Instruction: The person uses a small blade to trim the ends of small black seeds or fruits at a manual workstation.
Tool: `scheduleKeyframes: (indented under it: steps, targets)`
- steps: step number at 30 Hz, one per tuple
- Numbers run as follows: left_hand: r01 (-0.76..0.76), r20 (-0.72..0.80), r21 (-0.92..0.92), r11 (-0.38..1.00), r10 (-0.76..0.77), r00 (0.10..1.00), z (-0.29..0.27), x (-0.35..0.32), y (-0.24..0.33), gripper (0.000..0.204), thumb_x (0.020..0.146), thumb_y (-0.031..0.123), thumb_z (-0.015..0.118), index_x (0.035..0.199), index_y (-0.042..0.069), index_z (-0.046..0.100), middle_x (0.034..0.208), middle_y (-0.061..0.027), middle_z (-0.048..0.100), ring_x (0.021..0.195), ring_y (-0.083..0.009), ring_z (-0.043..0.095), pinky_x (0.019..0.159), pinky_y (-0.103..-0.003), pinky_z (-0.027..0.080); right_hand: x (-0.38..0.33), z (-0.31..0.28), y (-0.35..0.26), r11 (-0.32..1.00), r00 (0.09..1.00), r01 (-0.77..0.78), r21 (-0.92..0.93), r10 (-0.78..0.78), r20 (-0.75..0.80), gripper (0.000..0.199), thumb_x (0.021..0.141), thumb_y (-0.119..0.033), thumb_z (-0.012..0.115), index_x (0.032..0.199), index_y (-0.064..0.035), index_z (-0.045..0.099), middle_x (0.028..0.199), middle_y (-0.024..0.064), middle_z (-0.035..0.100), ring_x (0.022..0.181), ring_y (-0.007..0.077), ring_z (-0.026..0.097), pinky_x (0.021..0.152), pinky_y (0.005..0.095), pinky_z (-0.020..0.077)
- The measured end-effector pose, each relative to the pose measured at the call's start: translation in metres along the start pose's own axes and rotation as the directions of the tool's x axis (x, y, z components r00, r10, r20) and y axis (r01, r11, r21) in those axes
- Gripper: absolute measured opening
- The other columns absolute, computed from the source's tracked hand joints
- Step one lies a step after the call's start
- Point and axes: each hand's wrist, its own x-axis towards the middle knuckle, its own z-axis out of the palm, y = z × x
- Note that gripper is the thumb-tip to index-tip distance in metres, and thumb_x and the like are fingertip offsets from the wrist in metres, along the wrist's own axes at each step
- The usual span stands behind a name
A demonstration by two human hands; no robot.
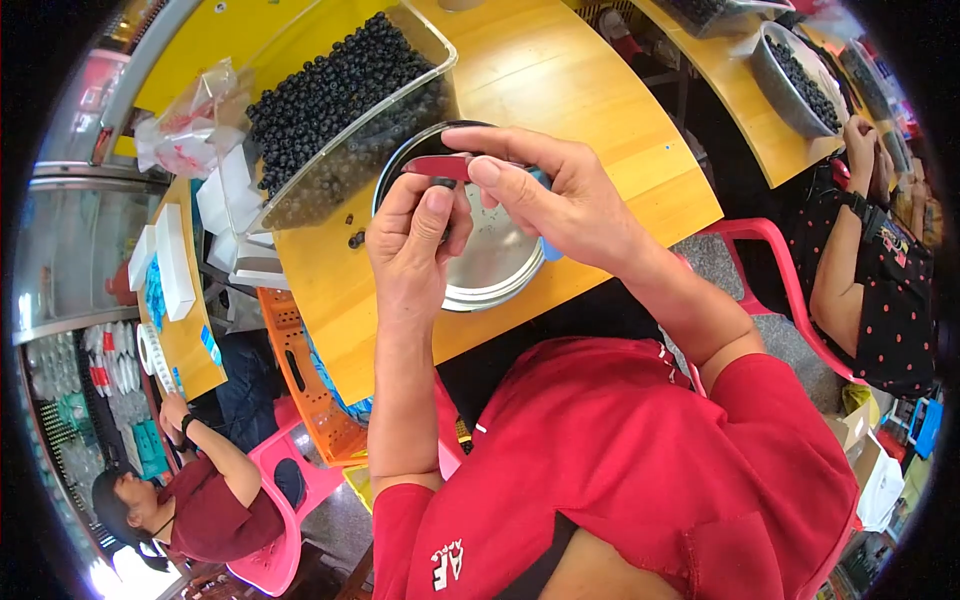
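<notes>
My right hand (pixel 555 195) is closed on a small knife (pixel 440 167), its short blade looking red and pointing left. Just below the blade, the fingers of my left hand (pixel 415 225) pinch a small dark round fruit (pixel 443 183), mostly hidden by fingers and blade. Both hands are over a round metal basin (pixel 490 297), its inside partly covered by them. Beyond my left hand, a large clear plastic tub (pixel 447 55) holds a heap of dark round fruits (pixel 335 95). A few dark bits (pixel 357 240) lie on the table beside the basin.
The wooden table (pixel 640 170) curves to the right. Plastic bags (pixel 195 125) and white boxes (pixel 175 265) are at left, above an orange crate (pixel 310 380). One person (pixel 215 490) sits at lower left; another (pixel 865 290) works at right near a bowl of dark fruits (pixel 790 80).
</notes>
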Motion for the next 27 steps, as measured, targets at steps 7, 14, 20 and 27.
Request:
scheduleKeyframes:
  steps: [7, 14, 20, 27]
  targets:
    - [0.005, 0.005, -0.016, 1.000, -0.005, 1.000, -0.001, -0.002, 0.000, 0.023, 0.096, 0.020, 0.054, 0.110, 0.002, 0.059, 0.079, -0.0011, 0.056, 0.057, -0.0060, 0.043, 0.050, -0.018, 0.031, 0.000, -0.002, -0.002, 0.998, 0.997, -0.046, 0.035, 0.044, 0.065, 0.030, 0.098, -0.021, 0.052, 0.122, -0.0068, 0.062, 0.071, -0.0035, 0.054, 0.052, -0.0013, 0.040, 0.046, 0.0162, 0.0320]
    - [0.016, -0.001, -0.141, 0.990, -0.016, 1.000, -0.003, -0.003, -0.006, 0.024, 0.095, 0.018, 0.057, 0.113, 0.001, 0.058, 0.081, -0.0032, 0.057, 0.056, -0.0071, 0.043, 0.049, -0.019, 0.032, 0.001, -0.002, -0.001, 0.996, 0.998, -0.045, 0.075, 0.042, 0.049, 0.029, 0.098, -0.023, 0.052, 0.117, -0.0045, 0.064, 0.070, -0.0037, 0.053, 0.051, -0.0005, 0.037, 0.044, 0.0175, 0.0294]
    - [0.165, -0.074, -0.226, 0.960, -0.186, 0.980, 0.008, 0.013, 0.004, 0.032, 0.098, 0.030, 0.049, 0.105, 0.000, 0.061, 0.080, -0.0055, 0.056, 0.055, -0.0095, 0.044, 0.047, -0.020, 0.030, 0.003, -0.029, -0.001, 0.987, 0.994, -0.095, 0.130, 0.101, -0.043, 0.028, 0.098, -0.022, 0.052, 0.109, -0.0005, 0.066, 0.070, -0.0036, 0.054, 0.048, 0.0000, 0.035, 0.042, 0.0182, 0.0257]
    - [0.437, -0.115, 0.410, 0.800, -0.430, 0.895, -0.003, 0.044, -0.008, 0.018, 0.089, 0.018, 0.062, 0.098, 0.003, 0.064, 0.068, 0.0040, 0.054, 0.054, -0.0042, 0.044, 0.048, -0.018, 0.032, 0.004, -0.044, 0.000, 0.961, 0.982, -0.095, 0.259, 0.133, -0.133, 0.027, 0.097, -0.024, 0.054, 0.095, 0.0003, 0.065, 0.065, -0.0031, 0.054, 0.046, 0.0007, 0.036, 0.041, 0.0187, 0.0262]
